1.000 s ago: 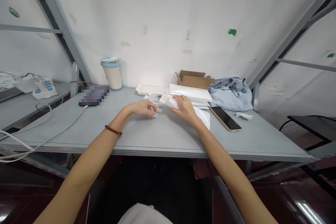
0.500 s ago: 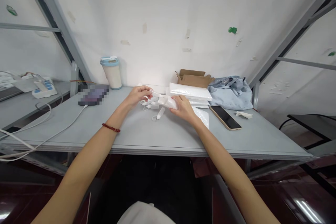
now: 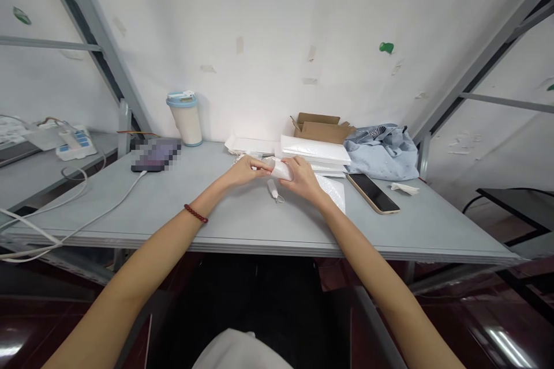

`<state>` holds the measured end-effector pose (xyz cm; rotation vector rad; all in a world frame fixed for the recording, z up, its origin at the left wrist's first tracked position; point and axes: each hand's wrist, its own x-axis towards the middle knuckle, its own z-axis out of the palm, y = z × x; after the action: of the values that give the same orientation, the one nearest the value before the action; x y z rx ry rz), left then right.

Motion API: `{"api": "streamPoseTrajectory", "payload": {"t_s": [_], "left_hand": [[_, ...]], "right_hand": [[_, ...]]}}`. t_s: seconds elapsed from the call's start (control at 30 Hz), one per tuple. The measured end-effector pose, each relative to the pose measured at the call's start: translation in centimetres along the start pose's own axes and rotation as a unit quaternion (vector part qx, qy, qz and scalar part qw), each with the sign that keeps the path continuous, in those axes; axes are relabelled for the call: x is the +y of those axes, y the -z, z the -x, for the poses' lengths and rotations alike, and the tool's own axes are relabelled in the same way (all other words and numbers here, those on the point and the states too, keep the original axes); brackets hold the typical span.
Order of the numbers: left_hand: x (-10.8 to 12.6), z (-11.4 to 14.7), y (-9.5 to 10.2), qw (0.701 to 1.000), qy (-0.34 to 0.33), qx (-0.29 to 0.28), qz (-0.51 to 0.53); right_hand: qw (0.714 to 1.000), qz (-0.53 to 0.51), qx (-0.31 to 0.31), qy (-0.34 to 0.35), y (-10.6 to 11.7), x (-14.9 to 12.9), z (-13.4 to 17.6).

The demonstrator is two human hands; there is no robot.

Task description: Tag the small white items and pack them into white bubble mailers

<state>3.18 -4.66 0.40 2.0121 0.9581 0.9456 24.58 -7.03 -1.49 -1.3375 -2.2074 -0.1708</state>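
Observation:
My right hand (image 3: 300,176) is closed round a white wrapped bundle (image 3: 281,169), held just above the desk. At the bundle's left end, the fingertips of my left hand (image 3: 249,170) are pinched together on its wrapping. What lies inside the wrapping is hidden. A small white tube-like piece with a thin loop (image 3: 272,189) rests on the desk just below the bundle. Behind my left hand, more small white pieces (image 3: 242,157) are mostly covered. Under my right wrist lies a sheet of bubble wrap (image 3: 334,191).
White padded envelopes (image 3: 315,150) are stacked behind my right hand, before an open cardboard box (image 3: 322,128). Rightward lie a blue cloth (image 3: 383,153), a phone (image 3: 373,193) and a crumpled tissue (image 3: 404,188). A cup (image 3: 186,119) and a charging phone (image 3: 156,154) stand left.
My left hand has moved right and down to the bundle's end. The small looped piece on the desk now lies farther right, its loop pointing the other way. My right hand keeps its hold.

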Motion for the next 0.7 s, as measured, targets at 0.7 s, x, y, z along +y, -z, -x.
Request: {"api": "streamPoseTrajectory", "payload": {"t_s": [0.7], "left_hand": [[2.6, 1.2, -0.7, 0.992, 0.097, -0.045, 0.071]], "right_hand": [[0.997, 0.019, 0.018, -0.066, 0.5, 0.8, -0.3]]}}
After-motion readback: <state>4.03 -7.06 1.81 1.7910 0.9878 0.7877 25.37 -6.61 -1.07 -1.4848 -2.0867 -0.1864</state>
